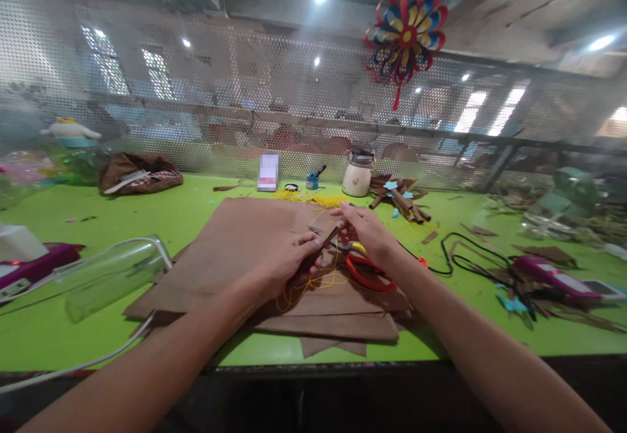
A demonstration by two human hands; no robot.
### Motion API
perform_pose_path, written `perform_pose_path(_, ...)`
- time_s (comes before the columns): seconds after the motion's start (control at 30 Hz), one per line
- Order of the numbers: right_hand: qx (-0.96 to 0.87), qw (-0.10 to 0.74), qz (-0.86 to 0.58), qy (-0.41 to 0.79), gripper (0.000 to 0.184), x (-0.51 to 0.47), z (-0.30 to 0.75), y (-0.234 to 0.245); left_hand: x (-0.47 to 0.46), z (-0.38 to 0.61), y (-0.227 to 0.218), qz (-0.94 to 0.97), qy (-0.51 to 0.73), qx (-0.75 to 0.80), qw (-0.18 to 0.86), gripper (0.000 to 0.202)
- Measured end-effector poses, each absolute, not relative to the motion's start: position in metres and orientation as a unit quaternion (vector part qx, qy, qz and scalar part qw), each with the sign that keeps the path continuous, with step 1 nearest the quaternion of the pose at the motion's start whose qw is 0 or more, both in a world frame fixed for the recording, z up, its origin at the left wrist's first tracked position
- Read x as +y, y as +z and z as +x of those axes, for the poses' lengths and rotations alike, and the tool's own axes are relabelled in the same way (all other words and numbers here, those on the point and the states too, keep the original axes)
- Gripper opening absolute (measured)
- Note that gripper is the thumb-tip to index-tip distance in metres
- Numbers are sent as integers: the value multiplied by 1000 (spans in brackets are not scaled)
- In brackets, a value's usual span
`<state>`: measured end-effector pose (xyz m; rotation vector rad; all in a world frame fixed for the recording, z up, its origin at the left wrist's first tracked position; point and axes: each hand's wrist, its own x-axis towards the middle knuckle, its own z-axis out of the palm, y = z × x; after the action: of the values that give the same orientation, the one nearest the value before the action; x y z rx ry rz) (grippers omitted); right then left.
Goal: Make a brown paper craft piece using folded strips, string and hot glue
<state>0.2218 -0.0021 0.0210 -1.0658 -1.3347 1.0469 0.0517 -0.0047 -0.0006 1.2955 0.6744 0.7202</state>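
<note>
My left hand (296, 262) is closed around a narrow, folded brown strip (330, 236) that slants up to the right. The fingers of my right hand (362, 227) are pinched together at the strip's upper end; what they grip is too small to make out. Loose yellow thread (327, 284) hangs in loops below the strip. Under both hands lies a stack of large brown sheets (245, 237), possibly paper or leather. Scissors with red handles (369, 277) rest on the stack beneath my right wrist, partly hidden by it.
A white jar (357, 177), brown rolls (404, 206), a blue ink pot (312, 181) and a phone (268, 172) stand or lie behind the stack. A clear tumbler (115, 283) lies left. Black cable (470, 260) and a purple device (553, 277) lie right, before a mesh partition (206, 119).
</note>
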Motion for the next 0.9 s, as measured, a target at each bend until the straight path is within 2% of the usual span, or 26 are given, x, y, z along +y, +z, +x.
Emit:
perform_pose_path(0.2,-665,502,-457,312,36,-1,218,14,-5,53,0,575,317,307,689,26)
perform_pose_path(0.5,-607,549,-409,404,31,-4,213,16,-6,52,0,584,313,285,692,24)
perform_pose_path(0.7,-541,583,-409,448,39,0,220,19,-1,50,-1,555,320,275,717,20)
perform_pose_path(0.83,-533,566,-430,459,39,2,221,18,2,50,-3,532,310,286,734,24)
perform_pose_path(0.9,-572,545,-444,423,39,1,218,16,3,49,-5,525,305,282,743,24)
